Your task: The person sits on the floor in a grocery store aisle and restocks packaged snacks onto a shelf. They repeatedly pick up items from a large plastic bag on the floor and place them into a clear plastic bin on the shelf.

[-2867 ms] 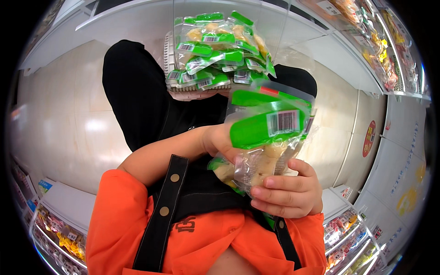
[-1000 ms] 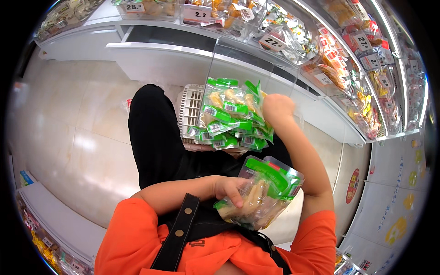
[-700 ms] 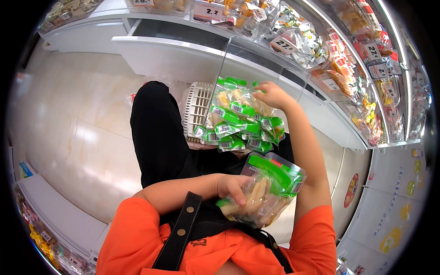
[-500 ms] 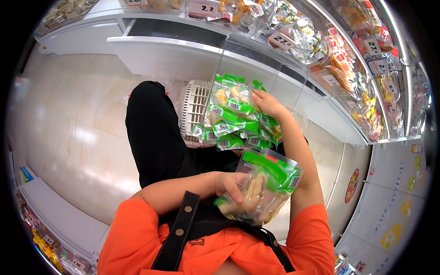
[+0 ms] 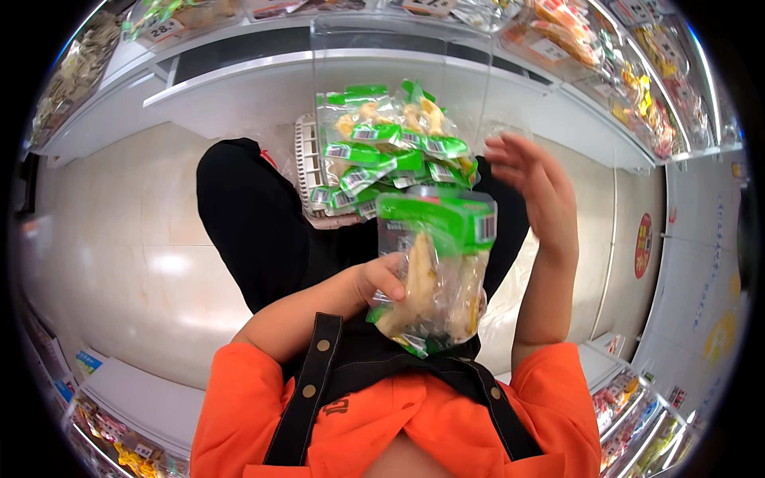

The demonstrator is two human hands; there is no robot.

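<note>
Presently, left hand [image 5: 381,280]: just off centre toward 6 o'clock, thumb clamped on the clear food bags [image 5: 430,279], other fingers hidden behind them.
Held bags: slightly toward 5 o'clock, stacked, so their number cannot be told; green label bands, one barcode [image 5: 485,228] smeared by blur.
Right hand [image 5: 540,191]: at 2 o'clock, holding nothing, fingers outstretched, tips blurred.
Heap of bags [image 5: 370,154]: at 12 o'clock, green bands with barcodes; its lower edge is partly covered by the held bags.
White basket [image 5: 307,163]: at 11 o'clock, largely hidden by the heap.
Price card [image 5: 166,30]: at 11 o'clock, printed with digits.
Floor sticker [image 5: 643,245]: at 3 o'clock, red, lettering too small to read.
Shirt print [image 5: 336,406]: near 6 o'clock, dark letters, partly hidden.
</note>
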